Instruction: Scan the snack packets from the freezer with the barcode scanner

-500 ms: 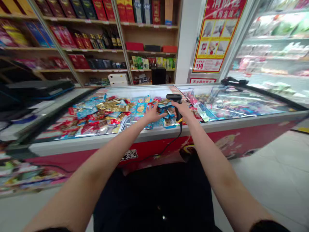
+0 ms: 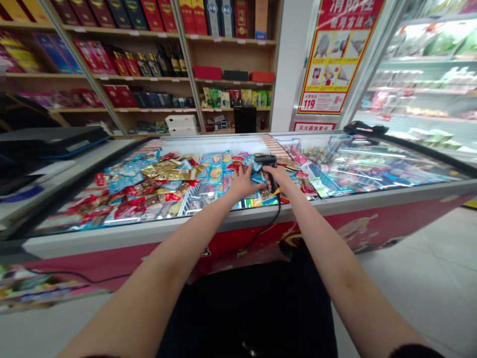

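Observation:
My right hand (image 2: 280, 179) grips a black and yellow handheld barcode scanner (image 2: 275, 187), its head pointing left and its cable hanging over the freezer's front. Just left of it, my left hand (image 2: 242, 183) has its fingers spread over the small snack packets (image 2: 216, 173); whether it touches them I cannot tell. Blue, red and gold packets lie in a loose spread on the glass top of the chest freezer (image 2: 149, 233). A heap with gold packets (image 2: 169, 170) is farther left.
The cable (image 2: 261, 231) droops along the freezer front. At the left, a dark flat device (image 2: 55, 139) sits on a counter. A black object (image 2: 365, 128) rests on the freezer's back right edge. Shelves (image 2: 231, 40) of boxes and bottles stand behind; a lit fridge (image 2: 428, 89) is at the right.
The view has shifted slightly. My left hand has moved a little right, closer to the scanner, its fingers still spread. My right hand keeps hold of the scanner.

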The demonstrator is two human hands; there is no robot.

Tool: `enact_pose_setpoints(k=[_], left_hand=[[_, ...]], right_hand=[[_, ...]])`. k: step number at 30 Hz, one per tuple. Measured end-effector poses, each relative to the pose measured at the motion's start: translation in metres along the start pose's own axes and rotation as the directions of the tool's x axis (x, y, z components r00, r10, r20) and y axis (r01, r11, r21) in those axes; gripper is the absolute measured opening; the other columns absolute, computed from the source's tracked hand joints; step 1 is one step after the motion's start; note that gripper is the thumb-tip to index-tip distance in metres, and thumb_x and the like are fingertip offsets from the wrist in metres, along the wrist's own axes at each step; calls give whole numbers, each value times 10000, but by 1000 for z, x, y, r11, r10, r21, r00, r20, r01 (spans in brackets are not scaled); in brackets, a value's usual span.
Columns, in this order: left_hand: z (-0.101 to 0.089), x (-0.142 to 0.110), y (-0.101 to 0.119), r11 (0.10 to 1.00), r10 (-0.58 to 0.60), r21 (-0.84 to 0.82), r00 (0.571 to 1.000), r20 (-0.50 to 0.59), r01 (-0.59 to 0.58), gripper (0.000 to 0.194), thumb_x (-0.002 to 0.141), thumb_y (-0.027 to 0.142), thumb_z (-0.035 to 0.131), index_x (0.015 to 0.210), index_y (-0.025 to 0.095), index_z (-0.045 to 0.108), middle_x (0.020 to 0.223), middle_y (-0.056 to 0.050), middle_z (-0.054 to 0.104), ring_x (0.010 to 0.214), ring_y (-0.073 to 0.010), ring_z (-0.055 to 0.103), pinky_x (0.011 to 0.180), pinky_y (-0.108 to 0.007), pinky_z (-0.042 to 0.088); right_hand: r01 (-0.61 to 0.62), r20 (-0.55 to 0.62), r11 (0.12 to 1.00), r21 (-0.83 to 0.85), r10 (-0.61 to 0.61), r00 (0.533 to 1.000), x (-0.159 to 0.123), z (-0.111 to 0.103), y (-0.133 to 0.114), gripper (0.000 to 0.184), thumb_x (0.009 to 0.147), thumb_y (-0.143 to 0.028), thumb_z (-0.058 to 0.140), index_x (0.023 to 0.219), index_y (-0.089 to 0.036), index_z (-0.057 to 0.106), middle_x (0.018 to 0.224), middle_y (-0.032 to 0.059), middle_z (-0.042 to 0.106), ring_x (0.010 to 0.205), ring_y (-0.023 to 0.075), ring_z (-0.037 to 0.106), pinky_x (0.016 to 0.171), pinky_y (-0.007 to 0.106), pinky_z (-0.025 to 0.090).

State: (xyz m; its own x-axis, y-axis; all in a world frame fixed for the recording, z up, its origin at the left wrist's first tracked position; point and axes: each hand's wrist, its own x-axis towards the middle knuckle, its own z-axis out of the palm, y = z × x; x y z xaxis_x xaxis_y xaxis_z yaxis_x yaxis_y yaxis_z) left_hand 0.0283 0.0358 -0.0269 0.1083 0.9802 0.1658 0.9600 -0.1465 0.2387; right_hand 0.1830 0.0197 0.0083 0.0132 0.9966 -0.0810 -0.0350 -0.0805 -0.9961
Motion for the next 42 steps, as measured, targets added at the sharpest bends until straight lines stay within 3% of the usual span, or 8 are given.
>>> enact_pose_setpoints(k=[6,12,17,22,27,33,38,42], left_hand=[[4,32,7,1000,7,-10,1000,14,-7,1160,807,880,544,1725,296,142,1766,-208,208,1601,-452,256,1256,-589,260],[12,55,9,998,31,-54,1000,0,-31,1186,790,904,538,1725,286,151,1761,-218,218,1604,-453,249,1260,-580,261],[14,51,10,997,61,-51,995,-78,-65,1161,817,867,569,1723,251,182,1770,-221,182,1609,-440,247,1277,-565,229],[9,33,-1,992,104,-50,975,-196,-115,882,999,691,442,1700,189,257,1733,-214,302,1605,-347,300,1281,-504,252],[-12,19,-42,1000,29,14,975,-220,-27,706,1051,541,397,1657,181,353,1684,-189,414,1565,-322,381,1285,-513,250],[-63,6,-129,978,-107,157,973,-204,141,511,988,243,398,1416,117,647,1532,-227,570,1442,-352,514,1258,-524,266],[-92,-12,-200,912,-245,287,950,-193,293,524,954,237,414,1384,69,662,1548,-264,530,1476,-402,436,1233,-550,257],[-89,-28,-224,916,-239,296,961,-140,271,554,998,322,339,1432,167,646,1618,-221,471,1524,-410,362,1220,-626,232]], right_hand=[[26,-8,999,40,-25,1000,24,-8,-8,306,989,-160,595,692,-197,530,476,-43,526,345,109,457,319,223,396],[51,-31,997,53,-49,998,18,-11,-16,308,975,-194,611,675,-196,539,467,-41,522,343,112,466,329,231,414],[88,-25,995,47,-86,996,8,-10,-20,296,953,-215,633,669,-200,550,472,-35,532,344,114,467,334,235,418],[55,16,997,47,-56,998,1,-1,-20,327,969,-247,637,661,-205,535,470,-23,525,348,121,468,334,237,405],[45,63,996,71,-50,997,-11,27,-19,301,944,-240,712,713,-208,522,505,-36,540,372,109,478,348,211,404],[-26,131,997,72,17,991,-16,66,-11,291,950,-223,701,715,-198,531,511,-32,551,366,105,478,341,217,402],[-33,177,998,46,24,984,-18,92,-7,270,958,-208,679,721,-186,551,507,-28,563,361,107,493,334,217,405],[-52,213,998,19,47,976,-22,110,-5,292,977,-208,662,712,-191,541,498,-32,559,354,108,484,340,222,412]])
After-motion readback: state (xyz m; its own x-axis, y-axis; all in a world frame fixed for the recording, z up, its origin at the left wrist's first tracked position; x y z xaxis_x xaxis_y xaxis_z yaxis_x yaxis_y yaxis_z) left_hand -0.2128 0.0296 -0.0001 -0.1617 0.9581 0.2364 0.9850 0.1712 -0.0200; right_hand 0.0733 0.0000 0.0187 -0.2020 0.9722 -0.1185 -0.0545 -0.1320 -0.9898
